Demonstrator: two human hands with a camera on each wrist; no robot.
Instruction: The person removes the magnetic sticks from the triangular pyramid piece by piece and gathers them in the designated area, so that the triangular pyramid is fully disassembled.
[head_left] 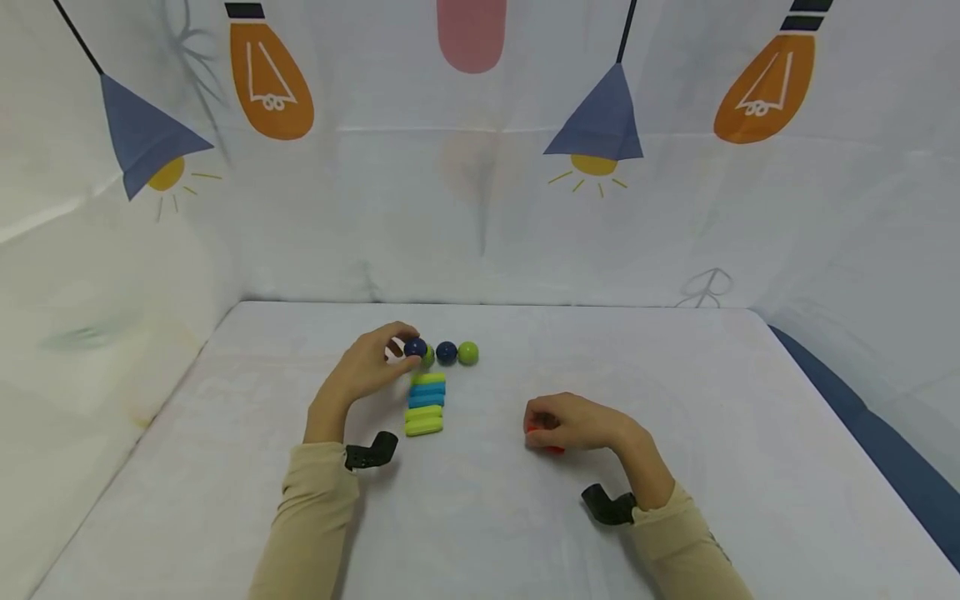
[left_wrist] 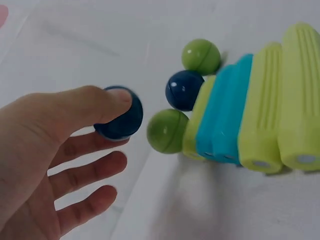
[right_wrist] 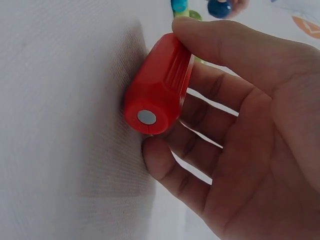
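My left hand (head_left: 366,365) pinches a dark blue ball (left_wrist: 125,119) between thumb and forefinger, its other fingers spread loosely. The held ball is slightly apart from a green ball (left_wrist: 166,132) in the left wrist view. Beside that one lie another dark blue ball (head_left: 447,353) and a second green ball (head_left: 468,353). Nearer me, yellow-green sticks (head_left: 423,426) and blue sticks (head_left: 427,395) with ridged sides lie side by side in a column. My right hand (head_left: 576,422) grips a red stick (right_wrist: 160,85) with a round metallic end; it rests on or just above the tabletop.
A white-covered table (head_left: 495,517) spreads under everything. Behind it hangs a white curtain (head_left: 390,217) printed with lamps and bulbs, and another sheet closes the left side. Dark blue material (head_left: 862,408) shows past the right table edge. Black wrist mounts (head_left: 372,451) stick out beside both sleeves.
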